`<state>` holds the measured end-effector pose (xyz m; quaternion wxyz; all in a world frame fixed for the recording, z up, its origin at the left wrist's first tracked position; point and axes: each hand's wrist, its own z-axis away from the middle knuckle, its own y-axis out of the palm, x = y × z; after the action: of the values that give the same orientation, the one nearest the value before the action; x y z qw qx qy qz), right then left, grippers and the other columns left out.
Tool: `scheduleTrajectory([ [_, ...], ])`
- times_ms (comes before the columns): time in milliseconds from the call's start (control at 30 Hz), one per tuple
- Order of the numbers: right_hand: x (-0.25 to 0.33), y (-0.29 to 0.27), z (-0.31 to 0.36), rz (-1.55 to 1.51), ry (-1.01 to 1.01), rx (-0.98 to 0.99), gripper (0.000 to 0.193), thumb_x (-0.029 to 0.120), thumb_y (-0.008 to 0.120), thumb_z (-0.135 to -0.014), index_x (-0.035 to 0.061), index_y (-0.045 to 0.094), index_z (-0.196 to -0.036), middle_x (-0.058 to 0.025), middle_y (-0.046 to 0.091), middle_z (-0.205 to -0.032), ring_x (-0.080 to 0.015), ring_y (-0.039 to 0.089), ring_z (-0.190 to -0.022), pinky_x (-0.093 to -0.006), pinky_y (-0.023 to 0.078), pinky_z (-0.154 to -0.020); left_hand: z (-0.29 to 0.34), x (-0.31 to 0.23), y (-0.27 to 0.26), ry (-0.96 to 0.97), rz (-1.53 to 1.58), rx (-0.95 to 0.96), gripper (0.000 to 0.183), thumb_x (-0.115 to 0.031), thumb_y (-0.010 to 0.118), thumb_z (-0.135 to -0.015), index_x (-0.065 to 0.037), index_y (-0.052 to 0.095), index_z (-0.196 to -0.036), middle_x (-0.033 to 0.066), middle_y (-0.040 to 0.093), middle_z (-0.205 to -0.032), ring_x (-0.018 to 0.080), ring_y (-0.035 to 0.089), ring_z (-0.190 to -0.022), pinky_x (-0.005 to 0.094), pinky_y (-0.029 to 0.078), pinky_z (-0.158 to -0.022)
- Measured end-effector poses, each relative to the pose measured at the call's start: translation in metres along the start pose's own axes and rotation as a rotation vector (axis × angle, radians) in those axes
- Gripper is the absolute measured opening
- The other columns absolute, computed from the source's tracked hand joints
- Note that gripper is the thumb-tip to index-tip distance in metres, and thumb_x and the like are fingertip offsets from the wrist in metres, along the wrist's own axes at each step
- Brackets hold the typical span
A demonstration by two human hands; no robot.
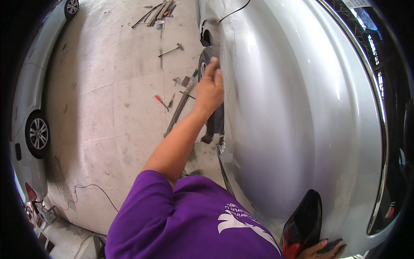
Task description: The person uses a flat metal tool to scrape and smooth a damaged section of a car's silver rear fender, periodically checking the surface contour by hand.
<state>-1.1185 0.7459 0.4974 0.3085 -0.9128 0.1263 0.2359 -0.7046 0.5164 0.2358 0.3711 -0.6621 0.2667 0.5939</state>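
Note:
My left hand (210, 88) is held out at the wheel arch of a silver car (284, 95), over the car's wheel (206, 58). Its fingers look curled and are smeared by motion; a faint blur lies just above them along the panel edge. What they grip I cannot make out. Beside the dark tail light (304, 220), my right hand (321, 250) lies with spread fingers on the rear body of the car, partly cut off by the lower edge. The side panel shows dull, scuffed patches along its lower edge.
On the concrete floor lie a hammer (171, 50), a red-handled screwdriver (161, 102), a long metal bar (177, 113) and several metal strips (155, 13). Another silver car (28, 86) stands at the left. A thin cable (92, 185) runs across the floor behind it.

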Motion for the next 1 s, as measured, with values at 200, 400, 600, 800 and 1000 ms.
scheduleTrajectory([
  [200, -0.001, 0.001, 0.007, 0.02, 0.015, 0.005, 0.058, 0.037, 0.062, -0.099, -0.0065, 0.054, -0.136, -0.0272, 0.054, -0.14, -0.0466, 0.052, -0.127, -0.0599, 0.038, -0.106, -0.001, -0.008, -0.008, 0.056, -0.013, -0.07, 0.047, -0.03, 0.052, -0.102, -0.011, 0.051, -0.145, 0.0218, 0.066, -0.127, 0.0378, 0.062, -0.119, 0.0407, 0.048, -0.1],
  [400, -0.007, 0.002, 0.01, 0.137, -0.004, 0.024, 0.052, 0.037, 0.05, -0.104, -0.0039, 0.057, -0.135, -0.0275, 0.053, -0.141, -0.0482, 0.052, -0.128, -0.0628, 0.04, -0.105, -0.017, 0.01, -0.011, -0.008, 0.021, 0.088, 0.047, -0.025, 0.05, -0.104, -0.003, 0.048, -0.146, 0.0207, 0.062, -0.135, 0.0329, 0.06, -0.124, 0.0367, 0.045, -0.104],
  [600, 0.001, 0.002, 0.002, 0.27, -0.046, 0.077, 0.049, 0.034, 0.042, -0.108, -0.0063, 0.058, -0.131, -0.0297, 0.053, -0.138, -0.0502, 0.055, -0.122, -0.064, 0.045, -0.099, -0.002, -0.007, -0.003, 0.08, -0.243, 0.11, 0.048, -0.02, 0.046, -0.105, 0.004, 0.044, -0.147, 0.0215, 0.062, -0.133, 0.0237, 0.061, -0.12, 0.0345, 0.045, -0.102],
  [800, 0.008, 0.002, -0.006, 0.218, 0.096, 0.03, 0.061, 0.055, 0.045, -0.103, -0.0002, 0.06, -0.124, -0.0263, 0.059, -0.127, -0.0457, 0.059, -0.114, -0.0603, 0.048, -0.094, -0.011, -0.01, -0.007, -0.054, 0.182, 0.024, 0.046, -0.02, 0.048, -0.105, 0.003, 0.048, -0.145, 0.0165, 0.062, -0.134, 0.0193, 0.057, -0.122, 0.0303, 0.044, -0.103],
  [1000, 0.002, -0.003, -0.001, 0.2, 0.123, 0.048, 0.063, 0.056, 0.046, -0.102, 0.0013, 0.058, -0.13, -0.0265, 0.057, -0.13, -0.0454, 0.057, -0.118, -0.0592, 0.048, -0.095, -0.014, -0.028, -0.011, -0.15, 0.037, 0.085, 0.046, -0.02, 0.05, -0.105, 0.001, 0.047, -0.146, 0.015, 0.063, -0.131, 0.0171, 0.059, -0.114, 0.0294, 0.045, -0.099],
])
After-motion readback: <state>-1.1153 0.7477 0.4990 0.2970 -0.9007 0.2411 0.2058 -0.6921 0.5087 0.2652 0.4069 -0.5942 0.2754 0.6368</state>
